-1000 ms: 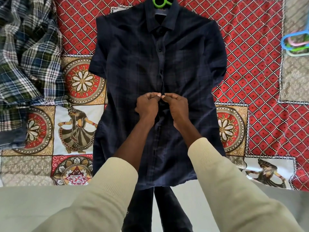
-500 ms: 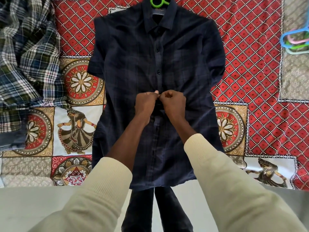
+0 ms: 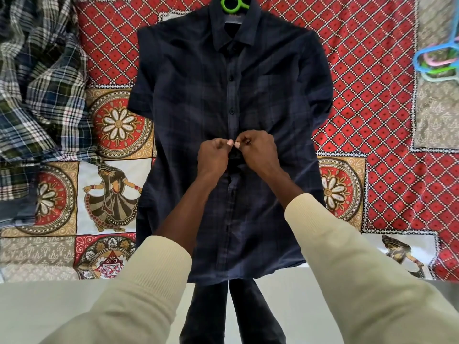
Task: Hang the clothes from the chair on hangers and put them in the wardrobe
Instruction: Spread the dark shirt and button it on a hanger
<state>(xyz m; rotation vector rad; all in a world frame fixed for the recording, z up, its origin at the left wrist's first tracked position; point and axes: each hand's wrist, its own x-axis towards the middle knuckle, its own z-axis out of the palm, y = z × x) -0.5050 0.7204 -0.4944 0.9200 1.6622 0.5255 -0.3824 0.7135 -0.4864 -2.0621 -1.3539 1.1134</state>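
Since earlier: your hands barely shift, pinch unchanged | left hand (image 3: 213, 155) and right hand (image 3: 258, 151) curled, pinching placket of navy shirt (image 3: 188, 100), flat on bedspread (image 3: 372, 100), green hanger (image 3: 232, 3) inside | Risk: tugging could pull the collar off it.

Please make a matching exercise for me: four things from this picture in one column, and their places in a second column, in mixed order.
Things:
1. dark shirt
2. plaid shirt
3. green hanger
4. spare hangers

Places:
A. at the right edge of the bedspread
B. flat in the middle, front pinched by both hands
C. crumpled at the left
D. sticking out above the dark collar

Pairs: 1-B, 2-C, 3-D, 4-A
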